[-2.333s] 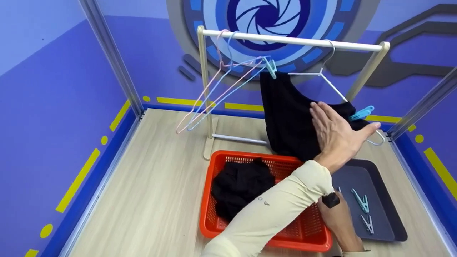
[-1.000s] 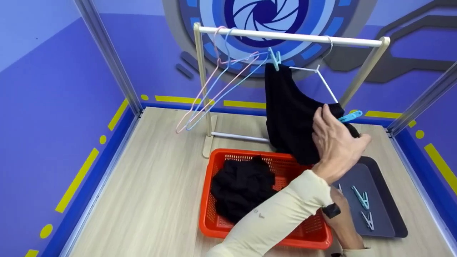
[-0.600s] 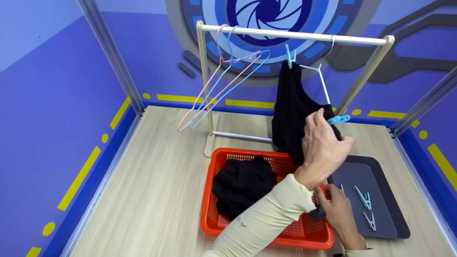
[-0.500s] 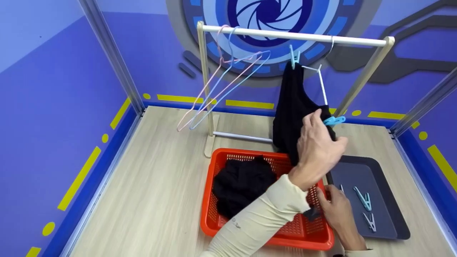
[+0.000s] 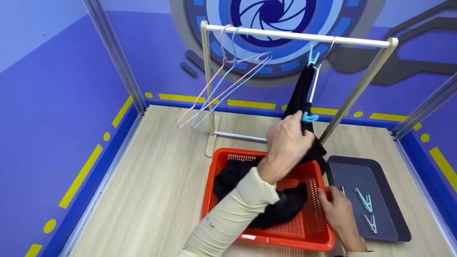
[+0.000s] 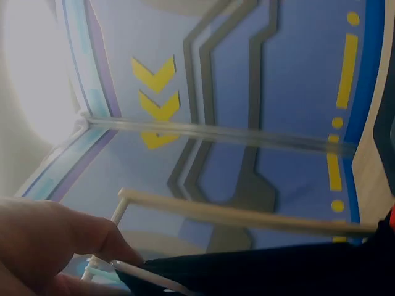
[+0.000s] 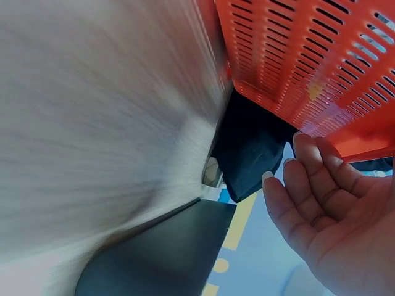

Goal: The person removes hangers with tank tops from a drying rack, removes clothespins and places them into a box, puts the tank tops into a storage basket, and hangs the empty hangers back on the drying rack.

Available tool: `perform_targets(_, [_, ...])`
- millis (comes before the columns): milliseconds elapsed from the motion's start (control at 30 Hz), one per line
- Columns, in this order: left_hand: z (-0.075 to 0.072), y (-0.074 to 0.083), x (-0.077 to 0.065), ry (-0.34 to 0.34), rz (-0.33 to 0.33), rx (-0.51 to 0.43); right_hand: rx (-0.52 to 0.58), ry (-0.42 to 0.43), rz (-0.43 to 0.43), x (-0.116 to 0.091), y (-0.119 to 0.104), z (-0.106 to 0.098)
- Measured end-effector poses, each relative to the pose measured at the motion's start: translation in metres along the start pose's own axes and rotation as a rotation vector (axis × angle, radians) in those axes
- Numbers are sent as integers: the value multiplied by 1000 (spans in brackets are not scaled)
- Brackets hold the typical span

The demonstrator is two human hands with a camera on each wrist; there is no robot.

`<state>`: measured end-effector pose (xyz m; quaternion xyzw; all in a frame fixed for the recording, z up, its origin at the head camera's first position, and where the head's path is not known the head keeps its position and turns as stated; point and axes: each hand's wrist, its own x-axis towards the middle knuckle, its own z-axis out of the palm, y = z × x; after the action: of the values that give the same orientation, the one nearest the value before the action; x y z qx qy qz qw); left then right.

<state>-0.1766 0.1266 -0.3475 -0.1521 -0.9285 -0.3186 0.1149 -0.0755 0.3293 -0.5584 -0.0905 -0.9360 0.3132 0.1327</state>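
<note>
A black top hangs on a white hanger, turned nearly edge-on. A pale blue clothespin sits at its upper end and a brighter blue clothespin at its lower shoulder. My left hand holds the top beside the lower clothespin, index finger and thumb on either side. In the left wrist view the fingers meet the dark cloth by the hanger's end. My right hand stays at the right rim of the red basket; its fingers are loosely bent in the right wrist view.
Black cloth lies in the basket. A grey tray with several clothespins stands to the right. Pink and blue hangers hang at the left of the rack. Walls surround the table.
My left hand has moved left, swinging the top and hanger round to nearly edge-on. The top's lower part now shows right of that hand. Black cloth shows farther right in the basket.
</note>
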Motion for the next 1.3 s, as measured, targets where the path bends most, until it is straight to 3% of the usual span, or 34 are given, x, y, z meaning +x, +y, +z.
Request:
perform_targets(167, [-17, -20, 5, 2, -30, -7, 1, -14, 17, 0, -1, 0])
perform_targets(300, [-26, -33, 12, 23, -45, 50, 9, 7, -4, 0, -1, 2])
perform_targets(600, [-38, -55, 30, 66, -55, 184, 11, 22, -4, -1, 1, 3])
perform_targets(900, [-43, -67, 43, 50, -43, 214, 15, 26, -11, 0, 2, 3])
perform_targets(1100, [-39, -76, 48, 133, 4, 259, 21, 31, -13, -1, 3, 4])
perform_targets(1300, [-35, -91, 50, 240, 70, 206, 26, 40, -18, -1, 3, 4])
